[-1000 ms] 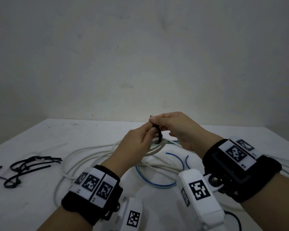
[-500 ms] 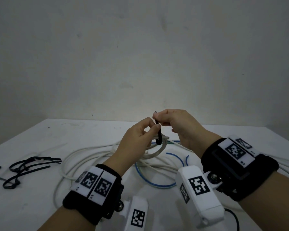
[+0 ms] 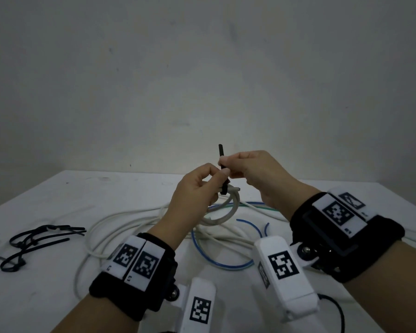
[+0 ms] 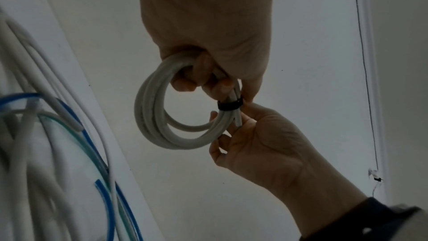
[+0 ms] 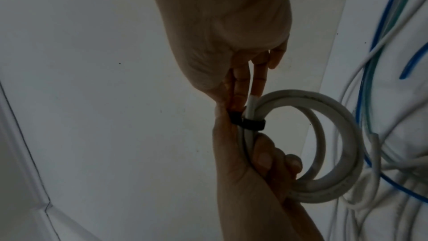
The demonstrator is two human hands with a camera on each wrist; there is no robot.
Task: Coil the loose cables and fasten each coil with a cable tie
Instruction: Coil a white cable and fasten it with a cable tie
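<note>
Loose white and blue cables point(image 3: 139, 224) sprawl across a white table point(image 3: 46, 207), spare black ties point(image 3: 34, 239) at its left. Above them, the left hand point(image 3: 192, 188) grips a small white coil point(image 4: 162, 116) while the right hand point(image 3: 250, 174) pinches the black tie point(image 3: 222, 162) looped around it.

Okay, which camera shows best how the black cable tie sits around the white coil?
The left wrist view: the black cable tie shows as a full band cinched round the white coil. The right wrist view shows the band too, partly behind fingers. The head view shows mainly its tail sticking up above the right hand.
</note>
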